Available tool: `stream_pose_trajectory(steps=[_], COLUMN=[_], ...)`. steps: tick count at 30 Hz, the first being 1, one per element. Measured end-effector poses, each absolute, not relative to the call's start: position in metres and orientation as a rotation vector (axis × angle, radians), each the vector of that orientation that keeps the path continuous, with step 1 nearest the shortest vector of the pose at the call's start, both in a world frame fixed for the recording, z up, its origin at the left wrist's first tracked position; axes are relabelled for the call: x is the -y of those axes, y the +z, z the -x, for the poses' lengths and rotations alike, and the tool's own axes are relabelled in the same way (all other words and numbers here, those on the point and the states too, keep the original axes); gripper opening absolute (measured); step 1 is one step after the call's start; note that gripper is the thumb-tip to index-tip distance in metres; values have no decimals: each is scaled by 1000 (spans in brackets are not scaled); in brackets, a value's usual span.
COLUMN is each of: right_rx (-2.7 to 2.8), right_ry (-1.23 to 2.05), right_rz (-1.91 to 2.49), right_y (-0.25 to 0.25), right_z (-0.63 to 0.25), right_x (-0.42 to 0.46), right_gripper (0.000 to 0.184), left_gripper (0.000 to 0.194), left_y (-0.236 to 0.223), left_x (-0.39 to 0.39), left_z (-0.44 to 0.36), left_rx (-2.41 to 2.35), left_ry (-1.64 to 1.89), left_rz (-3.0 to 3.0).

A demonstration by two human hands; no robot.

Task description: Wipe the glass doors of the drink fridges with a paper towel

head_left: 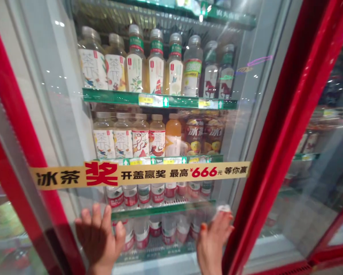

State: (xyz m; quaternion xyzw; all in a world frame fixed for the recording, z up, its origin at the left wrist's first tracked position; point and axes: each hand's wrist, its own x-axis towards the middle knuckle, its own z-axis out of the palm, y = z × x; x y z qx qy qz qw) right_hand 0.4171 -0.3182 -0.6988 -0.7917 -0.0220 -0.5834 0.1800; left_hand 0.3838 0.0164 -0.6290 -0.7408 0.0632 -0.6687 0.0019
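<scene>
My left hand [99,235] is at the lower left of the glass door, fingers stretched upward and thumb apart, with nothing in it. On the lower right, close to the red door frame [270,114], my right hand [213,238] has its fingers bent over a crumpled white tissue [223,208]. Only the top edge of the tissue shows past the fingertips. Both hands are in front of the glass, below a yellow sticker strip [148,175] with black and red lettering. Whether either palm touches the glass is hard to tell.
Behind the glass, bottled drinks [156,63] stand in rows on green-edged shelves [160,98]. An orange bottle [173,135] and dark cans [194,135] are on the middle shelf. Another red-framed cooler door [311,149] adjoins at right, and blurred goods [5,214] show at left.
</scene>
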Motion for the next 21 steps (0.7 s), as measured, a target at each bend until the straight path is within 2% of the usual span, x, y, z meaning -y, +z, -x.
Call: stream_pose_trajectory(steps=[2, 4, 7, 10, 16, 18, 21], right_rx=[-109, -57, 342, 676, -98, 67, 766], right_ry=[-1587, -1584, -1703, -1843, -1577, -1543, -1583], right_rz=[2127, 2143, 2233, 2231, 2111, 2166, 2305], right_y=[-691, -703, -746, -765, -682, -676, -700], right_z=[-426, -423, -403, -396, -422, -419, -405], right_x=[329, 304, 248, 245, 307, 285, 255], right_gripper=[85, 88, 92, 89, 85, 87, 92], left_gripper=[88, 88, 81, 77, 83, 82, 87], left_y=[-628, -629, -634, -642, -646, -643, -638], left_x=[-14, -14, -16, -19, -22, -21, -19], left_z=[-383, -382, -382, -383, -383, -382, -381], left_rx=[-159, -145, -121, -130, -99, -111, -116], left_ry=[-2099, -2095, -2112, -2130, -2113, -2118, -2115], left_rz=[2326, 2339, 2418, 2438, 2403, 2416, 2394])
